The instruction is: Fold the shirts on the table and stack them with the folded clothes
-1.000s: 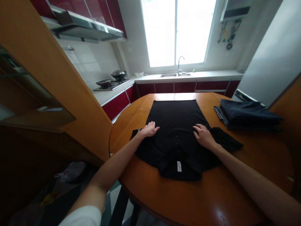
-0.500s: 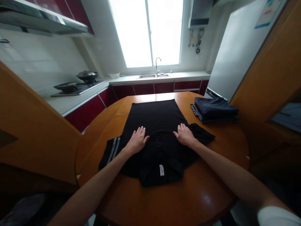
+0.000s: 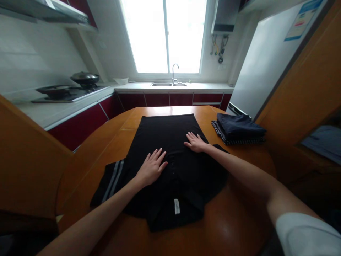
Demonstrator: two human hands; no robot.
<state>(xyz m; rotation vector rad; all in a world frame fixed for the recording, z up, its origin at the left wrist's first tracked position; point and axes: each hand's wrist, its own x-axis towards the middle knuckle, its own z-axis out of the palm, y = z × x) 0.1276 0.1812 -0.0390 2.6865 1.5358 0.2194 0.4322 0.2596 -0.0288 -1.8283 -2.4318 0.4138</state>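
Note:
A black polo shirt lies spread on the wooden table, its collar toward me and its hem at the far side. A white label shows inside the collar, and grey stripes run across the sleeve on the left. My left hand rests flat on the chest of the shirt, left of the buttons, fingers spread. Farther up and to the right, my right hand lies palm down on the cloth with its fingers stretched out. Part of the right sleeve is hidden under my right forearm.
Folded dark clothes are stacked at the table's right side. The round wooden table has a counter with a sink behind it. Pans stand on the stove at left; a fridge is at right.
My right hand has slid across the shirt toward the far left. My left hand stays flat on the cloth, fingers a little more spread. The camera view has shifted slightly.

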